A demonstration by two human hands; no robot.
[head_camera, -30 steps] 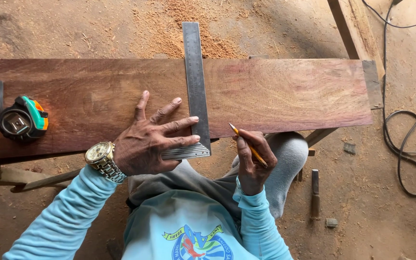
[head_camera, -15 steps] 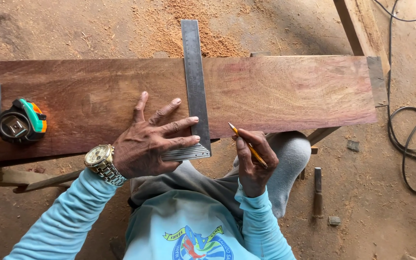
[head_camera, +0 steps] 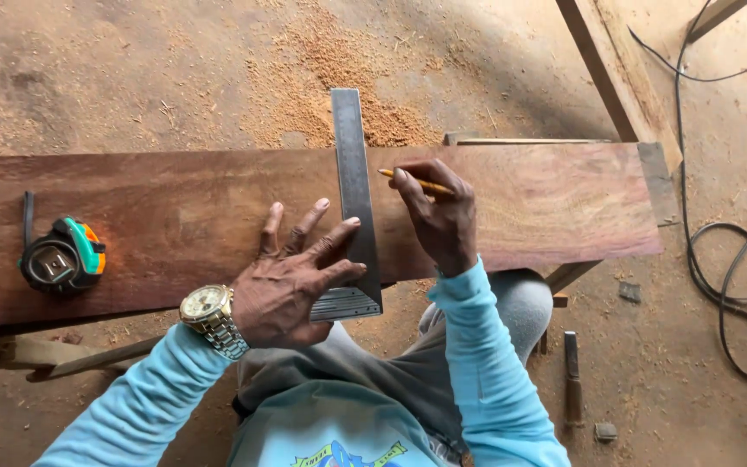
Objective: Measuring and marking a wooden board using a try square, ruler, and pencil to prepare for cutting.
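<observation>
A long reddish-brown plank point(head_camera: 175, 216) lies across the view. A steel try square point(head_camera: 352, 173) rests on it, its blade crossing the board and its stock at the near edge. My left hand point(head_camera: 291, 281), with a gold wristwatch, presses flat on the plank and the square with fingers spread. My right hand point(head_camera: 438, 216) holds a yellow pencil point(head_camera: 412, 182), its tip touching the board right beside the blade's right edge, near the far side of the plank.
A green and orange tape measure point(head_camera: 62, 259) sits on the plank's left end. Sawdust covers the dirt floor. A black cable point(head_camera: 737, 259) loops at the right, a chisel point(head_camera: 571, 372) lies on the ground, and timber pieces point(head_camera: 616, 78) lean at the top right.
My right hand has moved up from the plank's near edge to its far side, bringing the pencil tip against the square's blade. My left hand has stayed on the square.
</observation>
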